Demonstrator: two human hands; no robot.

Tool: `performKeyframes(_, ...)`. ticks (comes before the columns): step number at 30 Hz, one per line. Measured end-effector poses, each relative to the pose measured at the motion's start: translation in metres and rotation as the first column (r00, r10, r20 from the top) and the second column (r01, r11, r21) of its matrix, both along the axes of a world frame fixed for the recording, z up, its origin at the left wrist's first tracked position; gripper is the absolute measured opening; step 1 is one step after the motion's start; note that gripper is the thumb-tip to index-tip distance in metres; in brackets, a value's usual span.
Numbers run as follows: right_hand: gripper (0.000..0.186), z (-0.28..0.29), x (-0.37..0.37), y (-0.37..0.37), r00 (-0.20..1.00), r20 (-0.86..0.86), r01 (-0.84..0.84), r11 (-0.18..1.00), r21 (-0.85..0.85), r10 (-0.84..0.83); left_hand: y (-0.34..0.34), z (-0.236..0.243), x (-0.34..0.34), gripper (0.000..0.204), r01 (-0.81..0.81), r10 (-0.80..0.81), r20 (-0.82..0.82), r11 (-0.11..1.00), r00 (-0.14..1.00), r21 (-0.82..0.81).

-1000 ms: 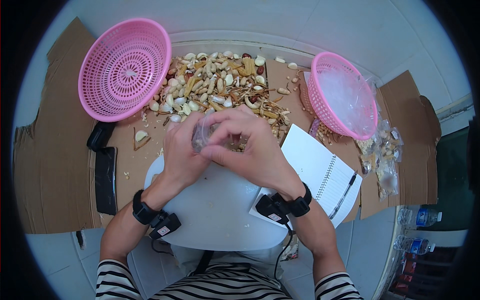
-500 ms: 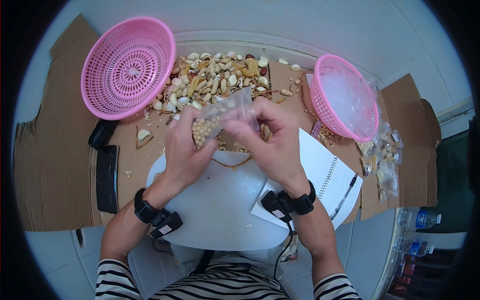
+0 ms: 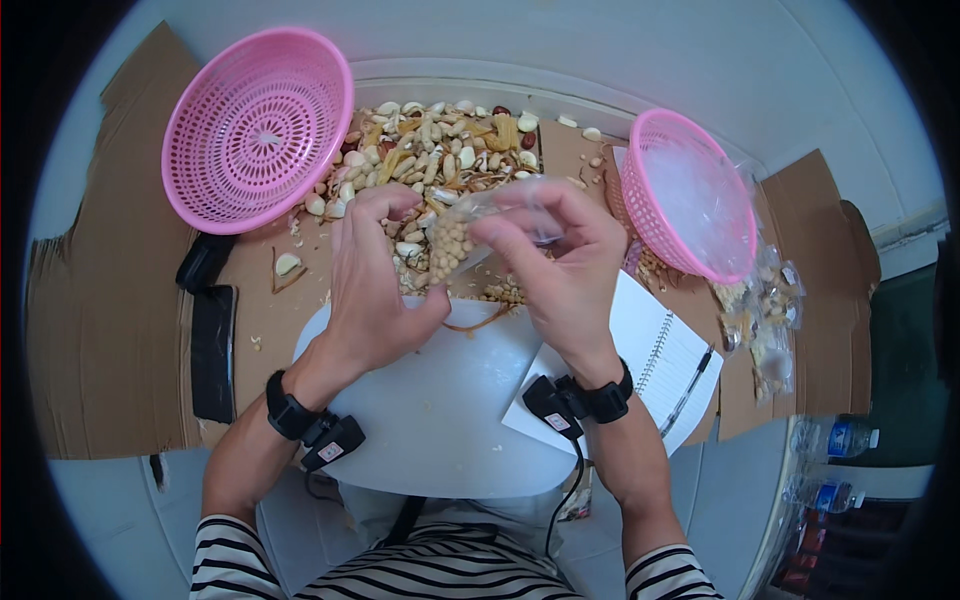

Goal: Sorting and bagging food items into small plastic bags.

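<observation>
A clear plastic bag of round, pale yellow beans [image 3: 452, 245] hangs tilted over the near edge of a mixed pile [image 3: 430, 150] of peanuts, garlic cloves, red dates and dried strips. My right hand [image 3: 575, 275] pinches the bag's upper part between thumb and fingers. To the left of the bag is my left hand [image 3: 372, 295], its thumb and fingers spread apart in a curve with nothing between them. Below both hands lies a white, rounded board [image 3: 430, 400], with a thin brown strip [image 3: 478, 322] at its far edge. Loose beans [image 3: 503, 292] lie just beyond it.
A pink basket [image 3: 265, 135] stands at the far left. Another pink basket [image 3: 640, 205] holds clear plastic bags. Small filled bags [image 3: 775, 305] lie right of it. A spiral notebook [image 3: 640, 330] carries a pen [image 3: 690, 390]. A black phone [image 3: 213, 355] rests at left on cardboard [image 3: 258, 385].
My left hand has let go of the bag and opened. The bag has shifted a little to the right in my right hand, its beans now hanging lower on the left side.
</observation>
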State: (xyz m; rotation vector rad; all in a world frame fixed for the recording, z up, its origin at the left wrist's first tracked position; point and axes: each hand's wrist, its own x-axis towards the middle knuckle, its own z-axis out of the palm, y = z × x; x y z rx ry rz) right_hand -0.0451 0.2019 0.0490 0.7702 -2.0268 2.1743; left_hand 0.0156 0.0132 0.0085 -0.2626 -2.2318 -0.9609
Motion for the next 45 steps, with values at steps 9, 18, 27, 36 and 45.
performKeyframes(9,0.033,-0.001,0.007,-0.002,0.965,-0.05,-0.242,0.944,0.224,0.259,0.007,-0.004,0.004,0.072,-0.006,0.014,0.065,0.993,0.998,-0.118)
performKeyframes(18,0.047,0.005,0.0,0.003,0.954,-0.086,-0.292,0.956,-0.036,0.288,-0.003,-0.025,-0.003,0.045,0.092,-0.149,0.154,0.941,0.977,0.327)
performKeyframes(27,0.015,-0.02,-0.036,0.018,0.982,-0.069,0.179,0.983,0.048,-0.176,0.0,-0.016,-0.007,0.041,0.073,-0.147,0.075,0.797,0.986,0.599)
performKeyframes(36,0.016,0.011,-0.002,0.018,0.999,-0.015,-0.009,0.611,0.791,0.035,-0.006,-0.012,-0.007,0.039,0.169,-0.062,-0.177,0.706,0.982,0.688)
performKeyframes(45,0.032,0.008,0.029,0.024,0.965,-0.244,0.262,0.28,0.924,-0.098,-0.004,-0.022,-0.016,0.05,0.102,-0.049,-0.108,0.808,0.993,0.58)
